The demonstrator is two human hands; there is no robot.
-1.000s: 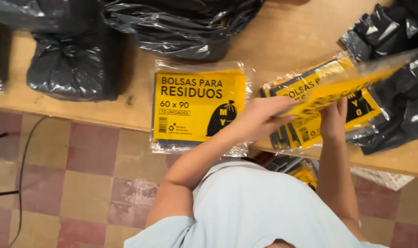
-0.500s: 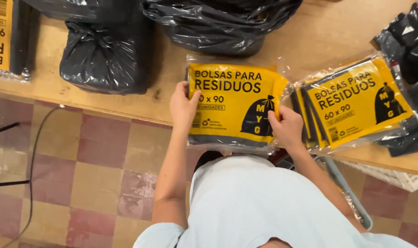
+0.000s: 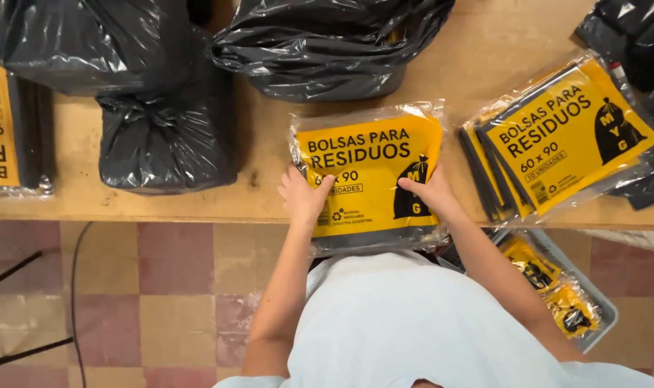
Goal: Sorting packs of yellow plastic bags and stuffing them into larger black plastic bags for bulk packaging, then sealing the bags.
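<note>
I saw the yellow pack [image 3: 370,176] lying flat at the table [image 3: 262,194] edge, middle of the frame, its long side running left to right. My left hand [image 3: 303,195] pinched its left edge and my right hand [image 3: 429,192] pressed its right side, both equally near.

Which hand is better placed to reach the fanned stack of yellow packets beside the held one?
Probably right: the right hand grips the packet on the side nearest that stack; the left hand is farther.
</note>
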